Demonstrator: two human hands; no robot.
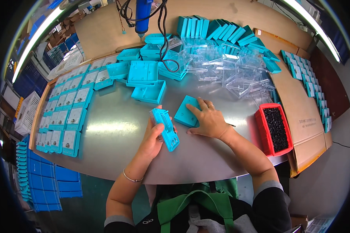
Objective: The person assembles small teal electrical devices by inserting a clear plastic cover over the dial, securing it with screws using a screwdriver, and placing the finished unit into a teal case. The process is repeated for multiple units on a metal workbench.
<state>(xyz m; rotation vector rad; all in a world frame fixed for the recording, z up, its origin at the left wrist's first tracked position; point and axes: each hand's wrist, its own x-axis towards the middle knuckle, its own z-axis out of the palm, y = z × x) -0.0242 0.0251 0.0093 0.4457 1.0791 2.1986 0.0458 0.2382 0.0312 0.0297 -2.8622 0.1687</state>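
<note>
My left hand (151, 140) is closed round a narrow teal plastic housing (165, 130), held tilted above the metal table with its hollow inner side showing. Small metallic parts sit at the housing's lower end. To the right, my right hand (210, 121) grips a square teal plastic case (186, 112) from its right side. The fingers reach over its top and the thumb lies along its lower edge. The case lies with a flat face up, marked by small round holes. A thin dark tip sticks out beside the right hand; I cannot tell what it is.
Teal cases (143, 72) and clear plastic covers (237, 70) are heaped at the back. Rows of teal units (74, 101) line the left. A red bin (263, 128) of small black parts stands right, beside cardboard (299, 116). A blue electric screwdriver (143, 17) hangs above with its cable.
</note>
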